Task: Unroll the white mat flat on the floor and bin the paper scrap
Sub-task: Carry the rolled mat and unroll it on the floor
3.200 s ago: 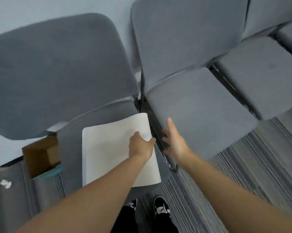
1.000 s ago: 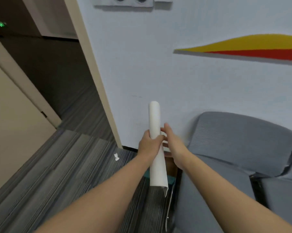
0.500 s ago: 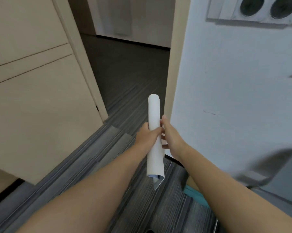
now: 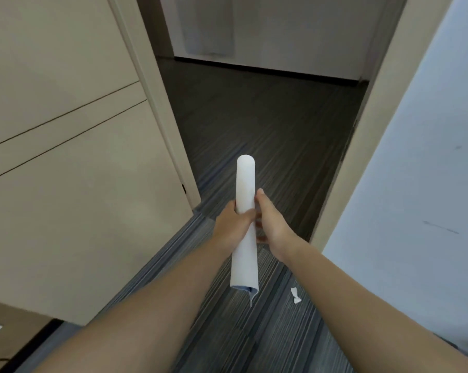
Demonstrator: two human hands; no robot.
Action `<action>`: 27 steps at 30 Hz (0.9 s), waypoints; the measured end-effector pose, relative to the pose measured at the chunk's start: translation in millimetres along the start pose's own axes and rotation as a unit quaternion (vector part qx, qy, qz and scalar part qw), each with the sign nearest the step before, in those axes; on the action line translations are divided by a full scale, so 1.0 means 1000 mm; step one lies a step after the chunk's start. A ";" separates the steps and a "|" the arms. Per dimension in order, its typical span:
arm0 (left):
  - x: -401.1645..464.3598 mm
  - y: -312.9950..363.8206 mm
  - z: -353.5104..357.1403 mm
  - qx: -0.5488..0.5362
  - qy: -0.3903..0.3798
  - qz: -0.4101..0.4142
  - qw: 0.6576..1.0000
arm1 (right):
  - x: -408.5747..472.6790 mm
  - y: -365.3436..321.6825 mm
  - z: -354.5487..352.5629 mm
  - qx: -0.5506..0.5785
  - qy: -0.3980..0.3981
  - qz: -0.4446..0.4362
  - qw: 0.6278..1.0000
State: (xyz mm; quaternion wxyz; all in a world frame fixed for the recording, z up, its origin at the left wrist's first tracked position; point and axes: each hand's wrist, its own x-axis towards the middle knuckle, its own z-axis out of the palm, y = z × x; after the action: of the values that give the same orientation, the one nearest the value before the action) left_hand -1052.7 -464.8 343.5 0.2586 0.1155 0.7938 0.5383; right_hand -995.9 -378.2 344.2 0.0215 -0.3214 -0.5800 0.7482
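The white mat [image 4: 245, 184] is rolled into a tight tube and held upright in the air in front of me. My left hand [image 4: 231, 227] is wrapped around its middle. My right hand [image 4: 270, 222] rests against the tube's right side, fingers touching it. The lower end of the roll hangs loose with a bluish inner edge showing. A small white paper scrap [image 4: 295, 295] lies on the striped grey carpet, below and to the right of the roll. No bin is in view.
A beige door [image 4: 79, 170] stands open on the left. An open doorway ahead leads to a darker floor [image 4: 254, 109]. A pale blue wall [image 4: 416, 170] with a beige door frame [image 4: 362, 146] fills the right.
The view has swung left from the grey chairs and wall toward the doorway. The mat, earlier lying on a chair seat, stays rolled in both hands. The paper scrap has come into view.
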 end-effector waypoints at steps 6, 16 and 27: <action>0.068 -0.002 -0.035 0.002 -0.018 -0.009 1.000 | 0.060 -0.024 0.032 0.003 0.013 0.013 1.000; 0.193 -0.030 -0.103 0.035 -0.081 0.002 0.996 | 0.165 -0.026 0.106 0.031 0.085 0.006 0.996; 0.305 -0.082 -0.151 0.035 -0.172 0.012 0.984 | 0.273 0.005 0.168 0.080 0.178 -0.007 0.981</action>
State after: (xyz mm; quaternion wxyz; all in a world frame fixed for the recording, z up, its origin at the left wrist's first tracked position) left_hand -1381.6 -476.5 224.9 0.3806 0.2254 0.7541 0.4854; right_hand -1294.9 -412.7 235.2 0.1554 -0.4426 -0.5076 0.7227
